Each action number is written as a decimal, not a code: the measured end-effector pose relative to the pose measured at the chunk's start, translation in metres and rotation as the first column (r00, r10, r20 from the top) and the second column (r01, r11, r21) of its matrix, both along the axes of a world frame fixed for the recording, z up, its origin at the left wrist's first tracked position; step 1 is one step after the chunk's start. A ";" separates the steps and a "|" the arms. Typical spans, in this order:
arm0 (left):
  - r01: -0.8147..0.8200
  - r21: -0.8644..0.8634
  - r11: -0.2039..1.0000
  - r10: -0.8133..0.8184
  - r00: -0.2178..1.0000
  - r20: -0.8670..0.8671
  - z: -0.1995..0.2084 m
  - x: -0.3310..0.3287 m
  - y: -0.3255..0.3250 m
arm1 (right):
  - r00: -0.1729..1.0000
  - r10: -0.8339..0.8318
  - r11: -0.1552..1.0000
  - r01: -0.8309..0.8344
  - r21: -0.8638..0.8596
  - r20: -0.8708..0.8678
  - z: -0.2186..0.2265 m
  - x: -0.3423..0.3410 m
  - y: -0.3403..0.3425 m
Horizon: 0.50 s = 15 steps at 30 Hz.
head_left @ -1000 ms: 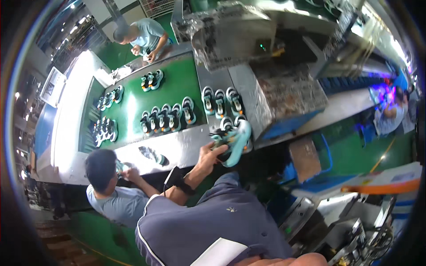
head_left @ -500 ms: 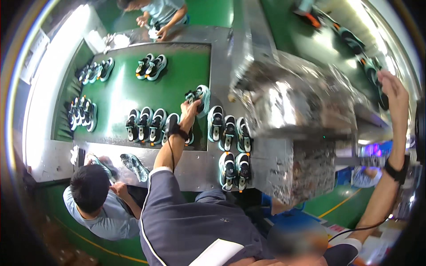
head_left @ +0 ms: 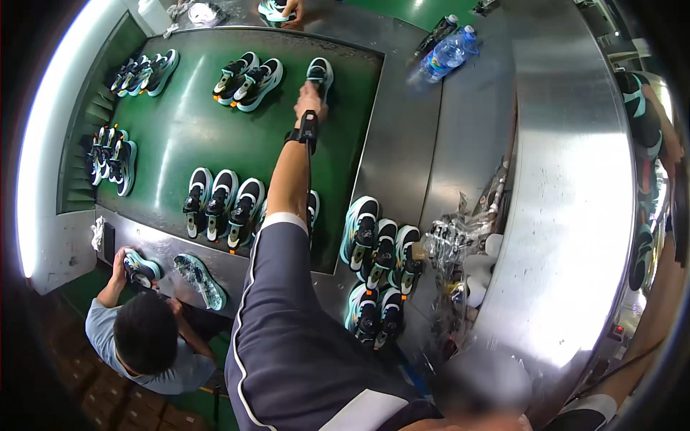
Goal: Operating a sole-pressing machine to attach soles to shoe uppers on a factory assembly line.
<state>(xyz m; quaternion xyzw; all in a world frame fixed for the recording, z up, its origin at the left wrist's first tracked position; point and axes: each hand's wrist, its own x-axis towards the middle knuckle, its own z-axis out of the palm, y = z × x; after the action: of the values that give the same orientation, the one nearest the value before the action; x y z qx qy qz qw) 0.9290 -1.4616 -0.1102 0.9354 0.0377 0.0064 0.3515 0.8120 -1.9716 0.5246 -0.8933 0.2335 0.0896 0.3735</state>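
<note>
My left hand (head_left: 309, 104) is stretched forward over the green belt, a little blurred, closed round the heel end of a black and mint sneaker (head_left: 320, 74). Its toe points away from me. At the right rim, stretched by the lens, my right hand (head_left: 668, 133) is against the side of another black and mint sneaker (head_left: 640, 118); its fingers are partly hidden and look closed on it. To the left of the first sneaker sits a pair of matching sneakers (head_left: 248, 80). A row of sneakers (head_left: 223, 205) lies on the near side of the belt, partly behind my left forearm.
More sneakers (head_left: 377, 248) stand on the metal ledge (head_left: 392, 161) right of the belt. Plastic bottles (head_left: 449, 54) lie farther back, near a wide metal surface (head_left: 568, 179). A co-worker (head_left: 147, 341) at lower left handles a sneaker; another person's hand (head_left: 291, 13) shows at top.
My left hand has carried the sneaker from the belt's right edge farther away over the belt. My right hand has shifted toward the right rim. The whole view has turned.
</note>
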 end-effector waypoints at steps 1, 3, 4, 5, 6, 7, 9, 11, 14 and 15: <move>-0.046 0.053 0.998 0.050 0.995 -0.081 -0.003 -0.003 0.007 | 0.999 -0.050 0.998 0.050 -0.026 0.016 -0.004 0.002 -0.003; 0.090 0.141 0.986 -0.082 0.995 -0.063 0.006 -0.017 0.018 | 0.927 0.024 0.994 -0.063 0.093 0.373 -0.026 -0.021 0.030; 0.049 0.118 0.992 -0.055 0.997 0.045 0.010 -0.026 0.018 | 0.897 0.057 0.995 -0.089 0.052 0.437 -0.027 -0.035 0.045; 0.025 0.082 0.996 -0.037 0.987 0.154 0.013 -0.040 0.012 | 0.905 0.077 0.997 -0.072 -0.028 0.419 -0.028 -0.042 0.051; 0.016 -0.077 0.997 0.004 0.968 0.251 0.024 -0.056 -0.011 | 0.924 0.069 0.991 -0.019 -0.135 0.377 -0.024 -0.052 0.048; 0.156 -0.180 0.971 -0.080 0.926 0.369 0.033 -0.090 -0.023 | 0.937 0.063 0.973 0.019 -0.230 0.343 -0.023 -0.062 0.045; 0.190 -0.260 0.947 -0.075 0.915 0.396 0.061 -0.160 0.006 | 0.899 0.174 0.935 -0.023 -0.354 0.402 -0.025 -0.059 0.063; 0.294 -0.681 0.670 -0.194 0.956 0.221 0.047 -0.247 0.001 | 0.557 0.554 0.594 0.256 -0.763 0.618 -0.003 -0.114 0.141; 0.544 -0.716 0.439 -0.690 0.714 0.120 0.143 -0.380 -0.011 | 0.364 0.504 0.782 0.192 -0.592 0.783 0.022 -0.219 0.143; 0.372 -0.861 0.347 -0.706 0.707 0.021 0.175 -0.425 -0.029 | 0.425 0.494 0.722 0.285 -0.630 0.758 0.026 -0.252 0.156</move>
<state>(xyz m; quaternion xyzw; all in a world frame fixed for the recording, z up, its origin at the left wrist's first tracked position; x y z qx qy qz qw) 0.5043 -1.4903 0.0649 0.6002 -0.2182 -0.3002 0.7085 0.5601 -1.8157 0.5511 -0.8799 -0.0497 -0.4665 0.0749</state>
